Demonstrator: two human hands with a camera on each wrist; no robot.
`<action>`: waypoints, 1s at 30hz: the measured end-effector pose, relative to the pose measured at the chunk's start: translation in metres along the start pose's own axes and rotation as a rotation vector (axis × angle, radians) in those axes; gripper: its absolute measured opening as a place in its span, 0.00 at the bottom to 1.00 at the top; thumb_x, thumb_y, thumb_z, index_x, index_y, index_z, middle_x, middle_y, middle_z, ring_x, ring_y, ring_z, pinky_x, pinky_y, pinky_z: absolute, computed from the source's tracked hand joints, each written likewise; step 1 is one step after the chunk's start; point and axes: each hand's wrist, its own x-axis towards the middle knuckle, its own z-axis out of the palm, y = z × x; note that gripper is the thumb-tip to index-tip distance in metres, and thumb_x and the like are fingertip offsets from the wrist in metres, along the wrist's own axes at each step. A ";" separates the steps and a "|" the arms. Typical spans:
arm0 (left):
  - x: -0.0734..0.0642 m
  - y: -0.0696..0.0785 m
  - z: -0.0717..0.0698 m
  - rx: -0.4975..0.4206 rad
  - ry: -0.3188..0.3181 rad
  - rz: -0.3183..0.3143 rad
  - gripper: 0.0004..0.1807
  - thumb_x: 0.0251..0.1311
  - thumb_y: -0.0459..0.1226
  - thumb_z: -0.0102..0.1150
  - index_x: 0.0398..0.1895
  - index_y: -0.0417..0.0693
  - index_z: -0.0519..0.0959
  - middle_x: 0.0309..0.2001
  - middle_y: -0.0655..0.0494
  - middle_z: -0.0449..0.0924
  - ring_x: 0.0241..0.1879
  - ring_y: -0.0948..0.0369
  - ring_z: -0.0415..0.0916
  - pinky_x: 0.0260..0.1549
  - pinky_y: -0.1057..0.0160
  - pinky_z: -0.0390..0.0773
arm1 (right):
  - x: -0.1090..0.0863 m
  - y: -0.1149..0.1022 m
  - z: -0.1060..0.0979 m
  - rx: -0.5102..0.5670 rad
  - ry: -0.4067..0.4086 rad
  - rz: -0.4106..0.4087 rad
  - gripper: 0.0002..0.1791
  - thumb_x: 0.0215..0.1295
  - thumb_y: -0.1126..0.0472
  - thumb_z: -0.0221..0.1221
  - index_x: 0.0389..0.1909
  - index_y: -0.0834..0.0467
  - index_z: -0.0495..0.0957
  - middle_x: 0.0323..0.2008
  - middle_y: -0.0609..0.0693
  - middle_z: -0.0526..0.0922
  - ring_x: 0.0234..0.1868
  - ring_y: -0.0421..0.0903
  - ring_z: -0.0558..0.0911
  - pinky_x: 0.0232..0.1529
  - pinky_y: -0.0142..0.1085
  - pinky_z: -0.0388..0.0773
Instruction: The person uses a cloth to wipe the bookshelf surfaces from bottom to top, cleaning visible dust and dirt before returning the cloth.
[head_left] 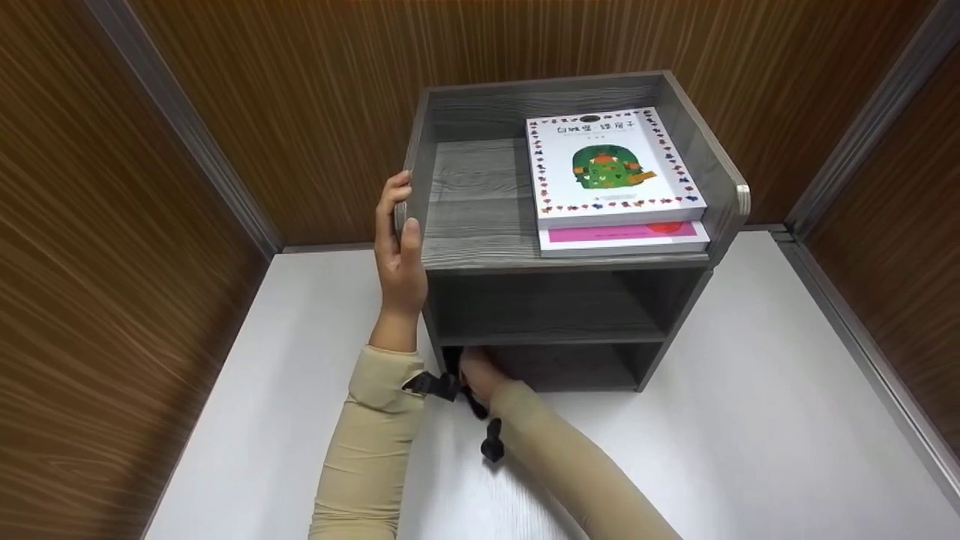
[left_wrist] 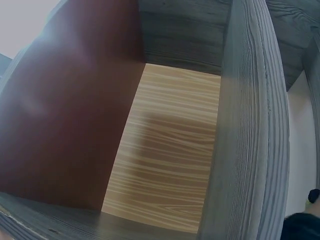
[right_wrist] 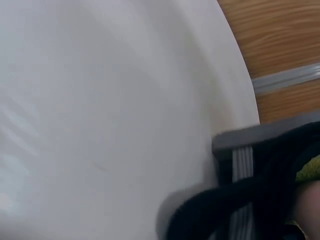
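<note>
Your left hand [head_left: 400, 262] grips the upper left side panel of the grey wood-grain shelf unit [head_left: 480, 195], its fingers and thumb bent about the front edge. The unit stands upright on the white tabletop [head_left: 315, 315]. Your right hand [head_left: 481, 373] sits inside the lowest compartment, at its left; its fingertips are hidden, so their state cannot be determined. On the top shelf, right side, a white-covered book [head_left: 615, 161] overlies a pink-and-white book [head_left: 615, 235].

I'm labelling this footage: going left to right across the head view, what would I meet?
Left wood-grain panel, left hand, right hand, stacked books, right wood-grain panel. I left out the grey shelf unit, which overlaps several of these.
</note>
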 end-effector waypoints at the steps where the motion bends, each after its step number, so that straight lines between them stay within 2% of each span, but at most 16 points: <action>1: 0.001 0.000 -0.001 -0.001 0.000 0.002 0.19 0.63 0.35 0.36 0.54 0.33 0.63 0.60 0.36 0.63 0.64 0.45 0.56 0.63 0.46 0.51 | -0.001 0.001 0.003 0.028 -0.001 -0.020 0.25 0.71 0.46 0.26 0.20 0.53 0.62 0.16 0.46 0.62 0.19 0.43 0.62 0.31 0.35 0.64; 4: 0.002 -0.001 -0.002 -0.011 0.000 0.008 0.19 0.63 0.35 0.36 0.54 0.32 0.63 0.59 0.35 0.63 0.64 0.45 0.56 0.63 0.46 0.51 | -0.005 0.005 0.011 0.060 -0.018 -0.081 0.19 0.72 0.51 0.30 0.24 0.54 0.60 0.16 0.45 0.59 0.19 0.42 0.61 0.28 0.33 0.63; 7: 0.004 -0.001 -0.003 -0.017 0.000 0.011 0.19 0.63 0.34 0.36 0.54 0.32 0.63 0.59 0.35 0.62 0.64 0.45 0.56 0.63 0.46 0.51 | -0.011 0.008 0.019 0.056 -0.058 -0.153 0.18 0.73 0.48 0.32 0.25 0.53 0.59 0.16 0.45 0.57 0.16 0.41 0.58 0.24 0.31 0.60; 9: 0.005 -0.002 -0.004 -0.019 0.001 0.017 0.19 0.63 0.34 0.36 0.53 0.31 0.63 0.59 0.35 0.62 0.64 0.45 0.56 0.63 0.45 0.51 | -0.014 0.009 0.022 0.047 -0.080 -0.203 0.18 0.72 0.44 0.33 0.31 0.52 0.60 0.20 0.45 0.58 0.16 0.41 0.57 0.24 0.30 0.60; 12: 0.005 -0.003 -0.005 -0.013 0.003 0.025 0.19 0.63 0.34 0.36 0.54 0.31 0.63 0.59 0.35 0.63 0.64 0.45 0.56 0.63 0.45 0.51 | -0.019 0.012 0.026 0.047 -0.100 -0.223 0.19 0.70 0.41 0.37 0.36 0.53 0.61 0.18 0.45 0.60 0.13 0.40 0.57 0.20 0.30 0.60; 15: 0.005 -0.003 -0.006 -0.010 0.001 0.027 0.19 0.63 0.34 0.36 0.54 0.32 0.63 0.59 0.35 0.63 0.64 0.44 0.56 0.63 0.45 0.51 | -0.024 0.016 0.027 0.054 -0.114 -0.227 0.20 0.67 0.44 0.46 0.43 0.57 0.63 0.10 0.45 0.59 0.08 0.39 0.56 0.14 0.30 0.58; 17: 0.005 -0.004 -0.005 -0.009 -0.005 0.025 0.19 0.63 0.35 0.36 0.54 0.32 0.63 0.59 0.35 0.62 0.64 0.44 0.56 0.63 0.45 0.51 | -0.025 0.018 0.026 0.061 -0.113 -0.220 0.25 0.65 0.45 0.49 0.53 0.60 0.62 0.09 0.46 0.58 0.07 0.39 0.56 0.13 0.30 0.58; 18: 0.004 -0.004 -0.004 -0.011 -0.006 0.023 0.19 0.63 0.35 0.36 0.54 0.32 0.63 0.60 0.35 0.62 0.64 0.44 0.56 0.63 0.45 0.51 | -0.026 0.018 0.026 0.056 -0.106 -0.222 0.30 0.66 0.43 0.47 0.60 0.59 0.60 0.13 0.48 0.65 0.08 0.40 0.56 0.17 0.30 0.62; 19: 0.004 -0.004 -0.004 -0.014 -0.006 0.022 0.19 0.63 0.34 0.36 0.54 0.32 0.63 0.60 0.35 0.62 0.64 0.44 0.56 0.63 0.45 0.51 | -0.025 0.018 0.025 0.050 -0.102 -0.220 0.33 0.67 0.40 0.45 0.66 0.56 0.55 0.22 0.50 0.73 0.12 0.40 0.63 0.24 0.30 0.66; 20: 0.004 -0.004 -0.003 -0.018 -0.006 0.020 0.19 0.63 0.34 0.36 0.54 0.32 0.63 0.60 0.36 0.62 0.64 0.44 0.56 0.63 0.45 0.51 | -0.025 0.017 0.024 0.050 -0.098 -0.225 0.36 0.68 0.38 0.42 0.70 0.53 0.50 0.35 0.53 0.77 0.21 0.41 0.71 0.34 0.32 0.70; 21: 0.004 -0.004 -0.002 -0.020 -0.006 0.019 0.19 0.63 0.34 0.36 0.54 0.32 0.63 0.59 0.36 0.62 0.64 0.44 0.56 0.63 0.45 0.51 | -0.024 0.016 0.023 0.055 -0.097 -0.220 0.38 0.67 0.35 0.38 0.72 0.50 0.45 0.50 0.55 0.74 0.34 0.42 0.75 0.45 0.35 0.68; 23: 0.004 -0.005 -0.001 -0.024 -0.006 0.020 0.19 0.63 0.34 0.36 0.54 0.32 0.63 0.59 0.36 0.62 0.64 0.44 0.56 0.63 0.45 0.51 | -0.020 0.014 0.021 0.059 -0.091 -0.204 0.40 0.64 0.30 0.33 0.72 0.45 0.45 0.66 0.50 0.56 0.55 0.44 0.66 0.59 0.39 0.56; 24: 0.004 -0.005 0.000 -0.025 -0.006 0.020 0.19 0.63 0.34 0.36 0.54 0.32 0.63 0.60 0.36 0.62 0.64 0.44 0.56 0.63 0.45 0.51 | -0.018 0.013 0.020 0.077 -0.092 -0.187 0.40 0.64 0.29 0.32 0.71 0.46 0.47 0.68 0.48 0.49 0.60 0.45 0.59 0.62 0.41 0.50; 25: 0.003 -0.005 0.001 -0.026 -0.006 0.021 0.19 0.64 0.34 0.36 0.54 0.32 0.63 0.60 0.36 0.62 0.64 0.44 0.56 0.63 0.45 0.51 | -0.016 0.012 0.018 0.097 -0.088 -0.164 0.39 0.63 0.28 0.32 0.68 0.47 0.53 0.66 0.49 0.52 0.63 0.45 0.53 0.62 0.42 0.50; 26: 0.003 -0.005 0.002 -0.026 -0.007 0.021 0.19 0.64 0.34 0.36 0.54 0.32 0.63 0.60 0.36 0.62 0.64 0.44 0.56 0.63 0.45 0.51 | -0.013 0.011 0.017 0.125 -0.078 -0.140 0.37 0.64 0.30 0.33 0.63 0.51 0.57 0.63 0.51 0.55 0.62 0.48 0.56 0.60 0.44 0.52; 30: 0.000 -0.005 0.005 -0.016 -0.009 0.014 0.19 0.65 0.35 0.36 0.54 0.32 0.63 0.60 0.35 0.62 0.64 0.44 0.56 0.63 0.45 0.51 | -0.007 0.005 0.006 0.163 -0.005 0.009 0.26 0.70 0.38 0.33 0.53 0.56 0.60 0.48 0.52 0.62 0.53 0.51 0.63 0.59 0.46 0.57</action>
